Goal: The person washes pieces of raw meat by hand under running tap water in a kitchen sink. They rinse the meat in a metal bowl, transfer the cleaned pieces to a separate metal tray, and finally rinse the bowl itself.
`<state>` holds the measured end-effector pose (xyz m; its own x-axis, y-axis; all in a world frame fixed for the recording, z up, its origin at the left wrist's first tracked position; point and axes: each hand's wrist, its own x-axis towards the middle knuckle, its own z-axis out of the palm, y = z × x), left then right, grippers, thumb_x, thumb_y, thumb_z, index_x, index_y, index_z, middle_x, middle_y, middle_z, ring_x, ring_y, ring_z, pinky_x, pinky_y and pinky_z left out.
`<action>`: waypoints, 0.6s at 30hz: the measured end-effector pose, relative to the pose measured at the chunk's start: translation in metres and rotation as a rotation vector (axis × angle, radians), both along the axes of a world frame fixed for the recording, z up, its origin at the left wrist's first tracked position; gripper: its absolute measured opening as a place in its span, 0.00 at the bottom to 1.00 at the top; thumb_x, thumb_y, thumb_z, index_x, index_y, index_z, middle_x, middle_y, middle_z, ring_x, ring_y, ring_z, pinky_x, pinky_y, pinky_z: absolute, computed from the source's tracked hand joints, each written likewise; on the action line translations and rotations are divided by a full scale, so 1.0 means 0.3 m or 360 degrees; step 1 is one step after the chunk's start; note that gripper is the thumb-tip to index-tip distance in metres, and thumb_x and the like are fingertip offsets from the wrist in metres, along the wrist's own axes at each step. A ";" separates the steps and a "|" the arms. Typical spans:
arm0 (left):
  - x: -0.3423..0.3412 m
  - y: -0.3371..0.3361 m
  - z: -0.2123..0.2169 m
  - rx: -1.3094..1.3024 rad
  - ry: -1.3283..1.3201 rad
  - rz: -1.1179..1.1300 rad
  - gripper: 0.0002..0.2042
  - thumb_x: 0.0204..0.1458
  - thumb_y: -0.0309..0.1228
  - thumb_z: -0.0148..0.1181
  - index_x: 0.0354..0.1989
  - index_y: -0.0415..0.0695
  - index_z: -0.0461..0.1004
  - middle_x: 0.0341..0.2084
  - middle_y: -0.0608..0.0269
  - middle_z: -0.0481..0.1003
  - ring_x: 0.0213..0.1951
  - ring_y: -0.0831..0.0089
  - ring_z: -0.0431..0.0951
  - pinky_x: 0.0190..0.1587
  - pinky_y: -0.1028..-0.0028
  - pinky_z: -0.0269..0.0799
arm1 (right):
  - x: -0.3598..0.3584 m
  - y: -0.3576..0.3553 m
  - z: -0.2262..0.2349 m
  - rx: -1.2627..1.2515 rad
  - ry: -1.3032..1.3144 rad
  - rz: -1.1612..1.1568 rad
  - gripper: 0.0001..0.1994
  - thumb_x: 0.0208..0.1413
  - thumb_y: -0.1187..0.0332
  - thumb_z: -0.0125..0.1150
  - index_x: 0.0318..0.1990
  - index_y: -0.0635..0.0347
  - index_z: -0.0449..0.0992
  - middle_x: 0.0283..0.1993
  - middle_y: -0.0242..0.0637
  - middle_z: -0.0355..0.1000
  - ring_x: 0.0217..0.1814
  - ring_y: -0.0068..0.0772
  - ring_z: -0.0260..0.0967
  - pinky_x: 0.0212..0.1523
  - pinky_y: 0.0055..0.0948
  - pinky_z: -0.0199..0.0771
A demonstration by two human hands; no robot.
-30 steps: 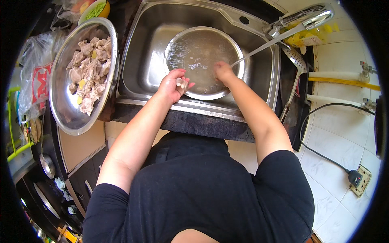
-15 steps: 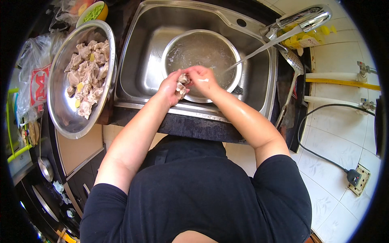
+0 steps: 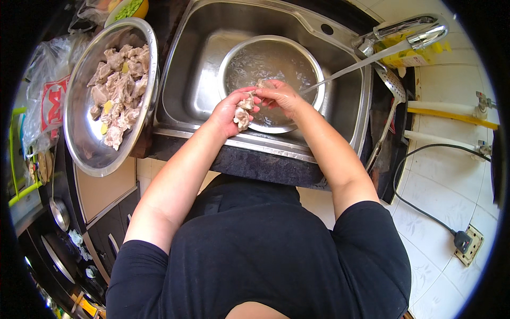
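Several pale chunks of meat (image 3: 244, 112) rest in my left hand (image 3: 226, 114), its fingers curled round them over the near edge of a metal basin (image 3: 321, 98). Close beside it, my right hand (image 3: 285, 98) pinches a piece of meat (image 3: 264, 84) at its fingertips, above the basin's cloudy water. The basin stands inside a stainless steel sink (image 3: 197, 53). From the tap (image 3: 425, 34) on the right, a stream runs down into it. More meat chunks (image 3: 119, 85), with yellowish slices among them, lie in a large steel bowl (image 3: 77, 133) left of the sink.
A slotted skimmer (image 3: 392, 87) and a yellow package (image 3: 411, 56) are right of the sink. At the upper left sit a bowl of green pieces (image 3: 130, 9) and a plastic bag (image 3: 50, 85). A black plug (image 3: 462, 242) is in the wall socket.
My right hand has drawn slightly away from my left, with a piece of meat now showing at its fingertips. More of the chunks in my left hand show. The whole view has shifted slightly.
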<state>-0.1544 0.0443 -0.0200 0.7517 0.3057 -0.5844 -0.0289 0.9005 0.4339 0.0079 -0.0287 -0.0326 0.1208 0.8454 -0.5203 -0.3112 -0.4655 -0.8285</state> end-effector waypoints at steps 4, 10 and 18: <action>0.003 0.006 -0.010 -0.0024 -0.0033 -0.0117 0.18 0.48 0.28 0.45 0.50 0.44 0.61 0.32 0.59 0.72 0.27 0.71 0.74 0.20 0.78 0.69 | 0.077 -0.025 -0.063 -0.0142 -0.0024 -0.0379 0.09 0.45 0.60 0.60 0.27 0.54 0.71 0.21 0.26 0.67 0.18 0.14 0.59 0.16 0.15 0.56; -0.004 -0.002 -0.005 0.0040 -0.0038 -0.0031 0.17 0.51 0.32 0.48 0.51 0.49 0.61 0.38 0.60 0.70 0.37 0.66 0.74 0.23 0.76 0.70 | 0.190 -0.125 -0.102 -0.0396 0.0393 -0.0938 0.11 0.53 0.59 0.50 0.39 0.54 0.67 0.27 0.32 0.68 0.20 0.21 0.62 0.15 0.18 0.59; 0.017 -0.009 -0.026 0.0027 0.0084 -0.0078 0.17 0.51 0.43 0.50 0.45 0.47 0.65 0.36 0.62 0.71 0.34 0.68 0.74 0.27 0.72 0.71 | 0.065 -0.119 0.000 0.0053 0.0208 -0.0298 0.13 0.54 0.56 0.49 0.41 0.52 0.66 0.22 0.23 0.60 0.14 0.11 0.48 0.12 0.13 0.43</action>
<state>-0.1493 0.0416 -0.0279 0.7342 0.2795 -0.6187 0.0386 0.8927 0.4491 0.0274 -0.0645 -0.0326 0.2107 0.8316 -0.5139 -0.4952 -0.3625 -0.7895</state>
